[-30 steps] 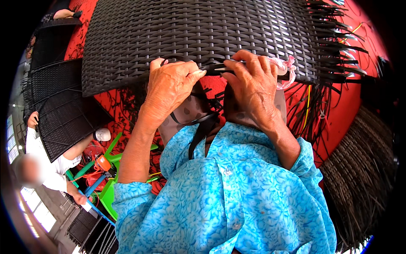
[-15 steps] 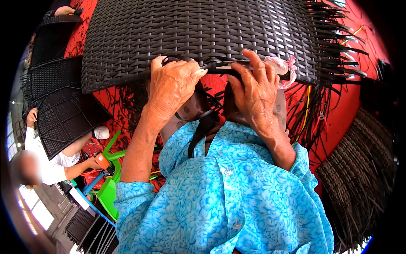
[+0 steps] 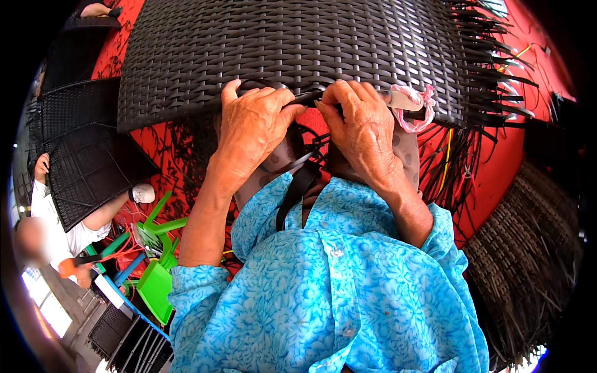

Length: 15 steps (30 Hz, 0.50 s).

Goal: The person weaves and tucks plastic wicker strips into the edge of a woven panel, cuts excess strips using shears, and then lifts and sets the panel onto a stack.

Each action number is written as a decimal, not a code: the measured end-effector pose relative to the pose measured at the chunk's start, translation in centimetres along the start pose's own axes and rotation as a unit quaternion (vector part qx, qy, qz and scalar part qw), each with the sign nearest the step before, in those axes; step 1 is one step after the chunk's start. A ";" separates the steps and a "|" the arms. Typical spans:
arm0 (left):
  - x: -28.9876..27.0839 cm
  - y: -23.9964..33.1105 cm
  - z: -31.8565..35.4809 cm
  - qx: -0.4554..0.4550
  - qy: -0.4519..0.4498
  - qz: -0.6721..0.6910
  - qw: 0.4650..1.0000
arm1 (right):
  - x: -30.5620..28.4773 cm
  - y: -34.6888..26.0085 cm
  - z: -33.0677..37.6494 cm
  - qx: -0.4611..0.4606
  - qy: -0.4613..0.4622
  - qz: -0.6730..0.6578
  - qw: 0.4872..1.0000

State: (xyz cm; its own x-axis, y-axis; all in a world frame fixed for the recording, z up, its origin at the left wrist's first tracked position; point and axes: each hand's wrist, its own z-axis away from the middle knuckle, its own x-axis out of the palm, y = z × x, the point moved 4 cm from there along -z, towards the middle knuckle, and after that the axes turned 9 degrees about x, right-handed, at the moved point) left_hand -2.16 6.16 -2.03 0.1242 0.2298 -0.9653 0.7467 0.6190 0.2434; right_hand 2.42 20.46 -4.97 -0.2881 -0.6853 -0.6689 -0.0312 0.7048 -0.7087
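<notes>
Both the left hand (image 3: pixel 255 127) and the right hand (image 3: pixel 364 127) pinch a black strand (image 3: pixel 311 96) at the edge of the woven panel (image 3: pixel 292 43); the right also grips a cloth-wrapped blade (image 3: pixel 407 102); a slipping strand could loosen the weave, or the blade could nick a finger.

Large black woven plastic-rattan panel (image 3: pixel 298 50), unfinished, loose strand ends bristling along right edge, tilted across lap.

A green plastic stool (image 3: pixel 155 283) stands on the red floor (image 3: pixel 497 174). Beside it another person (image 3: pixel 53 233) works at a second black woven panel (image 3: pixel 84 152).
</notes>
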 end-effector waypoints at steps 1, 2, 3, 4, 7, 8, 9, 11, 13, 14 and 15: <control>-0.2 0.0 0.3 -0.005 -0.002 0.000 1.000 | 0.0 -0.2 -0.1 -0.001 -0.002 0.000 1.000; -0.5 -0.1 0.6 -0.015 0.005 -0.001 1.000 | 0.2 -0.3 -0.2 -0.006 -0.009 -0.014 1.000; -0.7 -0.3 1.0 -0.026 0.008 -0.001 1.000 | 0.3 -0.5 -0.3 -0.010 -0.016 -0.030 0.999; -0.7 -0.5 1.3 -0.044 -0.025 -0.005 0.999 | 0.5 -0.6 -0.4 -0.014 -0.018 -0.029 0.999; -1.3 -0.8 2.1 -0.062 -0.052 -0.014 0.997 | 0.5 -0.5 -0.8 -0.005 0.023 -0.045 0.999; -1.6 -0.7 2.3 -0.063 -0.061 -0.022 0.996 | 0.7 -0.1 -0.9 0.025 -0.003 -0.067 0.997; -2.2 -0.6 2.5 -0.052 -0.053 -0.023 0.997 | 0.7 0.3 -0.8 0.057 -0.030 -0.089 0.994; -3.2 -0.4 3.0 -0.051 -0.059 -0.014 0.997 | -0.6 0.7 -0.9 0.007 0.020 -0.124 0.992; -4.5 -0.5 3.5 -0.041 -0.063 -0.016 0.997 | -2.4 2.7 -0.2 0.090 -0.003 -0.199 0.976; -4.6 -0.4 3.8 -0.017 -0.120 -0.047 0.992 | -4.0 3.9 0.3 0.119 0.013 -0.248 0.961; -4.7 -0.2 4.1 0.006 -0.164 -0.075 0.984 | -5.8 5.4 0.9 0.156 0.028 -0.294 0.943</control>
State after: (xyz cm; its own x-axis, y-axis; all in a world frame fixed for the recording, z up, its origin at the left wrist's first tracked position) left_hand -0.24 1.88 2.03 0.2145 -0.1203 -0.9693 0.7801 0.6183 0.0959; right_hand 4.77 28.06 -5.16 -0.3589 -0.9239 -0.1330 0.0788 0.1120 -0.9906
